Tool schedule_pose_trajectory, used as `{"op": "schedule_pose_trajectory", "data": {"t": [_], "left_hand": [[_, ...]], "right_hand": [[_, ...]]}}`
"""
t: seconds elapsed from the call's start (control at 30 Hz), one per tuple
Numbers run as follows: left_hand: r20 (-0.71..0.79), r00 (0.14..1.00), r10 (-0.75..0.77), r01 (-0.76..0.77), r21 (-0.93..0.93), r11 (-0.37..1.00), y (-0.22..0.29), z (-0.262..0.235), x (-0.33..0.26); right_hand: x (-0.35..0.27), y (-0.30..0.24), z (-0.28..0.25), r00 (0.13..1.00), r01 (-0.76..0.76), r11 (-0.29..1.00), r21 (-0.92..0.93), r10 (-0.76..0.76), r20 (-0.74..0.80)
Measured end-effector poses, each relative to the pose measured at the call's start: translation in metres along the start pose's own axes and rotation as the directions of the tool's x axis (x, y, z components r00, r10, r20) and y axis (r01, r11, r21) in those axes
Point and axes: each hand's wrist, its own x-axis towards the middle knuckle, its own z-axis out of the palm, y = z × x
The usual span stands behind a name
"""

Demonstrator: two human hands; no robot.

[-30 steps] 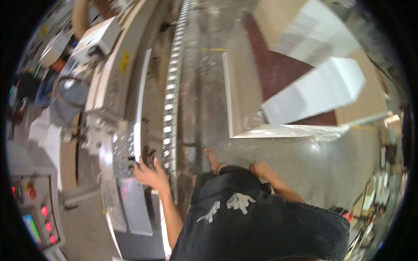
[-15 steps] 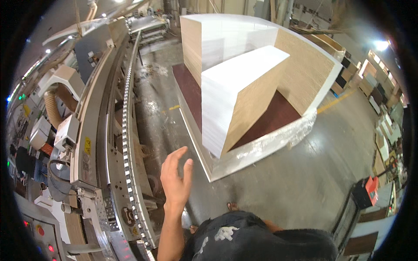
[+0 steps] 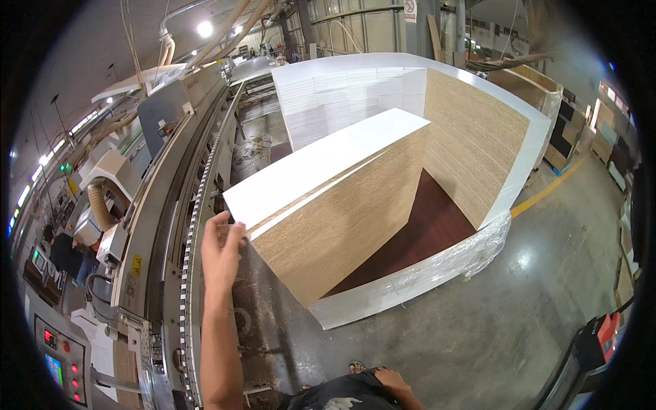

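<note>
My left hand (image 3: 222,249) reaches up and forward to the near corner of the top white panel (image 3: 328,167). Its fingers and thumb are closed on that corner. The panel lies on a stack of boards with raw chipboard edges (image 3: 335,232). A taller stack of white panels (image 3: 355,96) stands behind it. Both stacks rest on a dark red base sheet (image 3: 430,232) with plastic wrap (image 3: 424,273) round its edge. Only a small part of my right hand (image 3: 395,381) shows at the lower edge beside my dark shirt, and its fingers are hidden.
A long grey machine with a toothed feed track (image 3: 188,260) runs along my left. Its control panel (image 3: 58,355) with red buttons is at the lower left. Another person (image 3: 68,253) stands beyond the machine. A red trolley (image 3: 601,328) stands at the right on the concrete floor.
My view has lifted from the machine and floor to the board stacks. My left hand left the machine, rose open, and now holds the corner of the top panel.
</note>
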Motion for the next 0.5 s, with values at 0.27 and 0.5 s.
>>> {"op": "schedule_pose_trajectory", "data": {"t": [0.27, 0.5], "left_hand": [[0.157, 0.956, -0.249, 0.259, -0.044, 0.965, 0.02, -0.018, 0.03], [0.075, 0.941, -0.329, 0.337, -0.157, 0.928, 0.017, -0.109, -0.053]], "right_hand": [[0.04, 0.027, 0.008, 0.99, 0.127, 0.992, 0.017, -0.128, 0.059], [0.084, -0.049, -0.077, 0.892, 0.451, 0.792, 0.412, -0.421, -0.166]]}}
